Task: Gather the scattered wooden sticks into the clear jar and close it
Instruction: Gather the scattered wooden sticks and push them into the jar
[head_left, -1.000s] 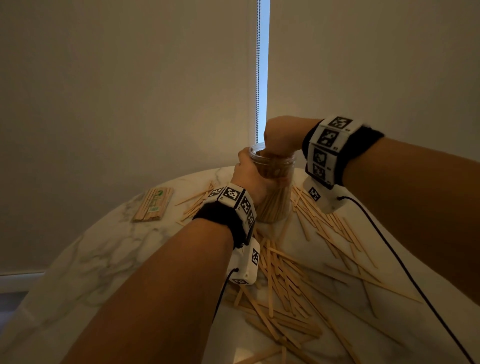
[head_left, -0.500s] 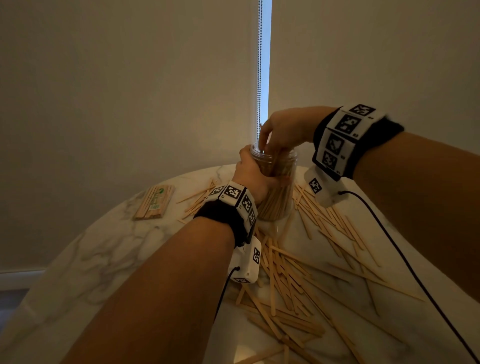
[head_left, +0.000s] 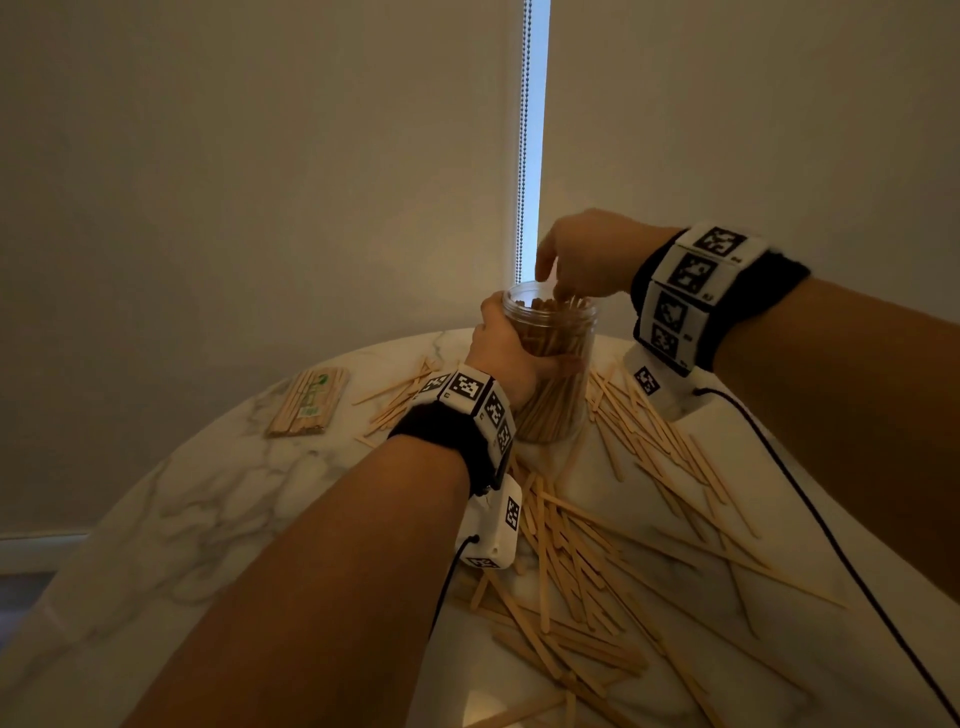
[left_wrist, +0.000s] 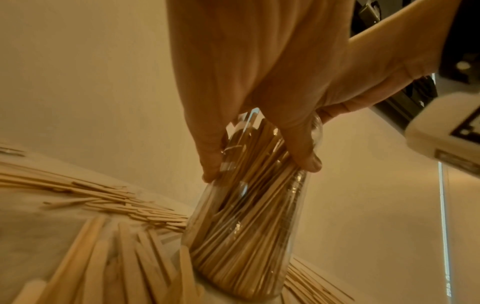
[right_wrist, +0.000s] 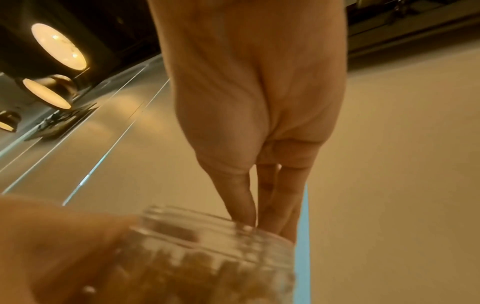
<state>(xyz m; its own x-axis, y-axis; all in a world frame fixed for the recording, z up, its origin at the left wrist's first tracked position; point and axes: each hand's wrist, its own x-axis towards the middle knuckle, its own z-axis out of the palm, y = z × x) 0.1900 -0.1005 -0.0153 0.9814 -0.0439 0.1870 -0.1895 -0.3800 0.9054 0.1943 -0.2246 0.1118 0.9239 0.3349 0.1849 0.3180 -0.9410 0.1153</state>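
The clear jar (head_left: 563, 395) stands upright on the marble table (head_left: 208, 499), packed with wooden sticks and with its mouth uncovered. My left hand (head_left: 511, 358) grips its upper wall from the left, thumb and fingers wrapped round it (left_wrist: 257, 123). My right hand (head_left: 558, 291) hovers over the mouth, fingers pointing down. In the right wrist view the right hand's fingertips (right_wrist: 259, 218) lie straight and close together at the jar's rim (right_wrist: 197, 222). Loose wooden sticks (head_left: 571, 545) lie scattered around and in front of the jar.
A banded bundle of sticks (head_left: 309, 402) lies at the table's far left. More sticks (head_left: 654, 441) fan out right of the jar. Black cables run from both wrist cameras. A wall and a blind with a bead chain (head_left: 523, 156) stand close behind the table.
My right hand has risen from deep in the jar's mouth to just above it, its fingers straightening. The left hand keeps its hold on the jar.
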